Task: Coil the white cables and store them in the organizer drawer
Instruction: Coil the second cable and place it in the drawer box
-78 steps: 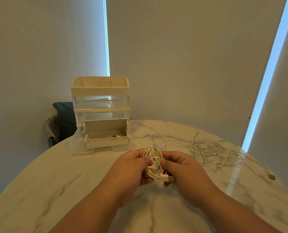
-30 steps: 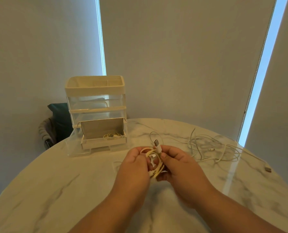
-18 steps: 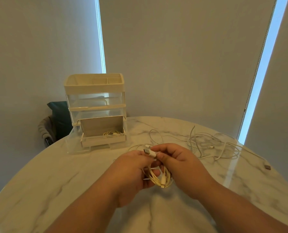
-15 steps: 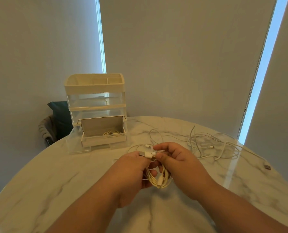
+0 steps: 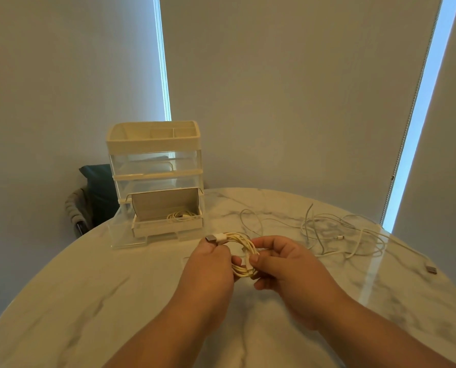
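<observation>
Round table [image 5: 88, 301], white marble top with grey veins, glossy. A streak of reflected daylight [image 5: 367, 282] lies near its right edge. Pale roller blinds [image 5: 288, 88] fill the background. Two narrow bright gaps show daylight: left gap [image 5: 163, 75] and right gap [image 5: 423, 102]. Beyond the table's far left edge stands a chair [image 5: 75, 208] with a dark teal cushion [image 5: 99, 187].

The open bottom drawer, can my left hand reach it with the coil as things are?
Probably yes. The drawer stands open just beyond the left hand, with only tabletop between. The right hand also grips the coiled cable and would need to let go.
</observation>
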{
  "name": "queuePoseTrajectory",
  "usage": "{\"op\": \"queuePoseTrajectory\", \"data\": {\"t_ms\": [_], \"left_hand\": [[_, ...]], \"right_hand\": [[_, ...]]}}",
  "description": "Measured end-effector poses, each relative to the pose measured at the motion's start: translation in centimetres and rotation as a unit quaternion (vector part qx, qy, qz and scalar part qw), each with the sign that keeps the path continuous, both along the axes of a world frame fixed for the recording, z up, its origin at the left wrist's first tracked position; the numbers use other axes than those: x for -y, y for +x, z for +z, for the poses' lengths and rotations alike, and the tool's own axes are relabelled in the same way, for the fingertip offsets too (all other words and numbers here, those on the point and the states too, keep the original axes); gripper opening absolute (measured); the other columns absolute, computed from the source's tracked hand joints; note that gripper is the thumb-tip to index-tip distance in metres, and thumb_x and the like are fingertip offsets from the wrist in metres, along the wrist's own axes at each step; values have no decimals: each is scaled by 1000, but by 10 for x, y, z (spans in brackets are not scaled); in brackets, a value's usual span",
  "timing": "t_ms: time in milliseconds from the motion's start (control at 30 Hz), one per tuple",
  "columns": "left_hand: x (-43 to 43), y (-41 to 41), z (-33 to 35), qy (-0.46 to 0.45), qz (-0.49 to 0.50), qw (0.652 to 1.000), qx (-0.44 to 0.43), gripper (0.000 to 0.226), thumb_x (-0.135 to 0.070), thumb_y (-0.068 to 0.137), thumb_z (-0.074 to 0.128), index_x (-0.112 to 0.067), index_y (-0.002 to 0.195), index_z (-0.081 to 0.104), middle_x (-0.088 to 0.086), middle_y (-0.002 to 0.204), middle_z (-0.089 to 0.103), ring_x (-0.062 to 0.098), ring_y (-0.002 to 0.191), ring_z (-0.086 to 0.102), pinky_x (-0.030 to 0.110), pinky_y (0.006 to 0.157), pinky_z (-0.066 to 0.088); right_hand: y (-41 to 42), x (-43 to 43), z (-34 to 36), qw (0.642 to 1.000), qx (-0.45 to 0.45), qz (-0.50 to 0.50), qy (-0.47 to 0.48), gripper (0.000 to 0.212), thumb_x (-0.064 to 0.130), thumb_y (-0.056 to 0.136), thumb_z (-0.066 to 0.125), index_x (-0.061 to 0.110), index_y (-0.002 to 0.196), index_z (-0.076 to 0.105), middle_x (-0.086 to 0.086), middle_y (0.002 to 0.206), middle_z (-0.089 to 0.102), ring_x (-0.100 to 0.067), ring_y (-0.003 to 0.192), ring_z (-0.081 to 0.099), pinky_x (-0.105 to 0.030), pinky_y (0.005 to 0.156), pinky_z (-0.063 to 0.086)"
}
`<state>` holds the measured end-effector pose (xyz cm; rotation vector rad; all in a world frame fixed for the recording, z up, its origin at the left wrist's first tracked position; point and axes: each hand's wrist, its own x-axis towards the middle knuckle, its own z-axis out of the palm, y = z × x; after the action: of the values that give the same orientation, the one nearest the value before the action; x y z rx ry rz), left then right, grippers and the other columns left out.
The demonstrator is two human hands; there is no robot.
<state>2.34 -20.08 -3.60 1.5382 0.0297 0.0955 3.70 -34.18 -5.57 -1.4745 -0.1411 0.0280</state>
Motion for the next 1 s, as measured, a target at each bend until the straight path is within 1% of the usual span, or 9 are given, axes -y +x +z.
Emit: {"op": "queuePoseTrajectory", "data": {"t_ms": [67,133,267,367,433,567,733,900,1000], "left_hand": [[2,0,-3,-38,6,999,27,12,-4,97,48,-8,94,59,10,85,65,18,79,66,41,83,57],[5,2,1,-110,-16,994,-3,15,-5,94,53,-4,103,64,21,93,71,30,86,67,49,87,55],[4,5,1,-125,6,991,-39,31,-33,93,63,-6,106,68,27,100,70,40,94,69,53,89,56],[2,8,0,-95,52,993,-45,31,-39,95,59,-10,98,69,21,83,68,32,76,68,42,71,56],[0,8,-2,-45,71,996,-31,26,-37,97,55,-15,94,69,12,78,69,23,69,67,31,61,53],[-1,5,-5,-2,54,998,46,25,-24,100,52,-2,98,65,9,79,62,6,54,56,14,48,45],[3,6,-4,-85,89,992,-33,18,-33,98,55,-19,95,65,8,85,74,23,77,72,30,59,50],[1,7,-2,-117,124,985,-35,17,-29,96,55,-14,92,62,10,71,67,28,68,65,46,68,55],[-6,7,1,-105,148,983,-24,16,-25,97,53,-12,91,61,12,84,70,29,78,68,48,77,56]], "right_hand": [[0,1,1,1000,-6,1,18,19,-1,89,63,10,103,71,-17,90,74,-22,70,62,-33,62,52],[-1,2,2,1000,4,10,14,20,-2,90,61,10,102,72,-17,92,75,-25,75,64,-35,64,53],[-3,0,-1,994,66,-3,-86,23,6,88,69,21,105,69,-4,95,75,-27,86,70,-40,75,56],[-7,1,-2,975,144,-18,-168,57,33,69,83,44,120,60,13,111,62,-9,93,64,-28,78,56],[-11,4,2,938,223,1,-266,71,40,65,84,53,127,51,22,117,52,-5,103,57,-23,81,53],[-11,3,9,891,294,12,-347,43,32,73,81,55,106,64,24,109,50,-4,103,55,-16,76,46],[-8,-1,8,864,297,14,-406,28,36,81,76,50,105,71,23,103,51,3,94,53,-9,76,38],[-9,-5,6,870,336,-13,-360,21,44,89,60,49,109,63,23,104,63,1,100,59,-13,82,44],[-8,-5,3,915,286,-43,-281,16,23,95,61,34,89,71,19,101,69,-6,83,66,-18,70,51]]}}
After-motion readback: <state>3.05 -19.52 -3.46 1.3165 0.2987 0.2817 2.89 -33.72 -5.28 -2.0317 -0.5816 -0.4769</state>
